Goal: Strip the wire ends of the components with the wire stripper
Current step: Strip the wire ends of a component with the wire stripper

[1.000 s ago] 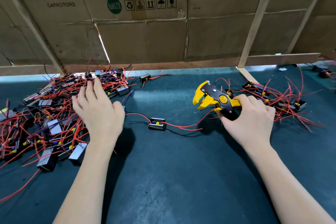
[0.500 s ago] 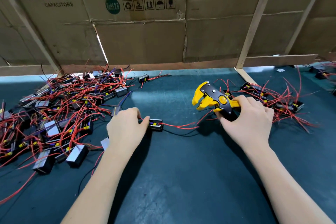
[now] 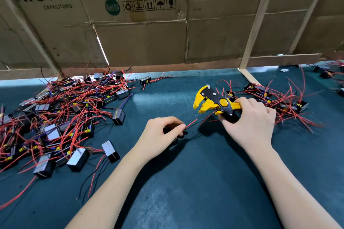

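Observation:
My left hand is closed around a small black component, mostly hidden in the palm. Its red wire sticks out past my fingertips towards the right. My right hand grips the handles of the yellow and black wire stripper. The stripper's jaws point left and gape a little, just above and right of the wire's tip, not touching it. A large heap of black components with red wires lies to the left.
A smaller heap of components with red wires lies behind my right hand. A cardboard wall with wooden struts closes the back of the dark green mat. A lone component sits near the wall.
My left hand has picked the single component up off the mat and moved right, bringing its red wire end close to the stripper jaws. My right hand has stayed nearly still with the stripper.

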